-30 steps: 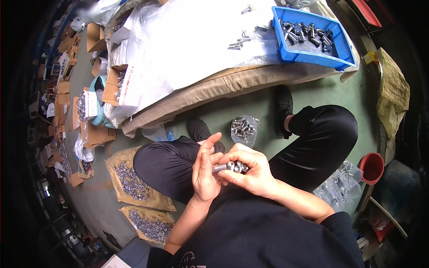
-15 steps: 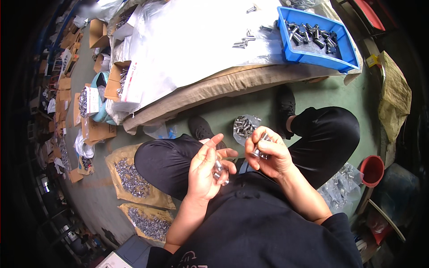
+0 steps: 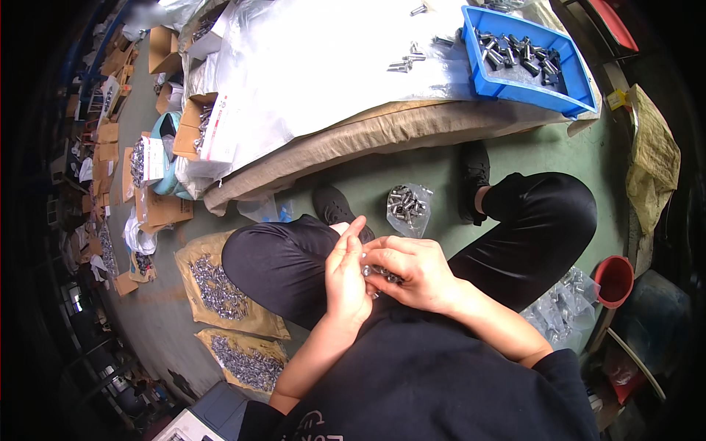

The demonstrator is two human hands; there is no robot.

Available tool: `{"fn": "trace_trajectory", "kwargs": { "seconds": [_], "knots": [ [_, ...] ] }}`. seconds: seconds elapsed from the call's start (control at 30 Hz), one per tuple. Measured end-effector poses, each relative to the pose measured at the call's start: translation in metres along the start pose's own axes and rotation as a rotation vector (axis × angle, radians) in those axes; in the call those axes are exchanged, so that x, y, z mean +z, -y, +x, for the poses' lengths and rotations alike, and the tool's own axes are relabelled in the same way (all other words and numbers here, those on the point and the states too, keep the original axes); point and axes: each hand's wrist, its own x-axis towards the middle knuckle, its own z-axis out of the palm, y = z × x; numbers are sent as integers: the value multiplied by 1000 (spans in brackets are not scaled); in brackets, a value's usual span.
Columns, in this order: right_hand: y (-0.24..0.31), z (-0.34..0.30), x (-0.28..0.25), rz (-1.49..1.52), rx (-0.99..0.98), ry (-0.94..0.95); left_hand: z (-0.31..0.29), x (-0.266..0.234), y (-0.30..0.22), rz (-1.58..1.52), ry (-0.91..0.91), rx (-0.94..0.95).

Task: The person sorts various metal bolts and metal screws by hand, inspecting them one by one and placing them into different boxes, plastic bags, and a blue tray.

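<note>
My two hands meet above my lap. My left hand is half curled, its upper fingers stretched up and its lower fingers partly hidden behind the right; shiny metal bolts lie against its palm. My right hand is closed around several metal bolts, its fingertips touching the left palm. One bolt head shows between the hands. Just beyond, on the floor between my feet, is a clear plastic bag with more bolts in its mouth.
A blue bin of dark bolts stands on the covered table, with a few loose bolts beside it. Sacks heaped with small metal parts lie left of my knee. A red bucket and bagged parts are right.
My right hand has moved left and down with its bolts and now touches my left hand; before, they were apart. The bag on the floor shows more fully.
</note>
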Motion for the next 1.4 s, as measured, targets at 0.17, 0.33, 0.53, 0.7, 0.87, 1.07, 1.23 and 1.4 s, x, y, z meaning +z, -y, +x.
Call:
{"fn": "trace_trajectory", "kwargs": {
  "seconds": [0.17, 0.33, 0.53, 0.7, 0.87, 1.07, 1.23, 1.4],
  "knots": [
    [-9, -3, 1, 104, 26, 19, 0, -1, 1, -75, 68, -90],
    [-30, -9, -13, 1417, 618, -97, 18, -39, 19, -591, 247, -587],
    [-35, -15, -17, 1461, 696, 1, 8, -17, 2, -293, 310, -131],
    [-16, -9, -16, 1022, 727, 66, 1, -2, -16, 41, 343, 232],
    [-2, -8, -8, 704, 423, 27, -7, 10, -24, 620, 359, 700],
    [1, -5, -6, 382, 212, -40, -10, 18, -31, 852, 413, 881],
    [1, -7, -3, 204, 217, -42, -14, 26, -25, 987, 355, 879],
    [-12, -14, -4, 898, 786, -67, -14, 21, -30, 446, 192, 475]
  ]
}}
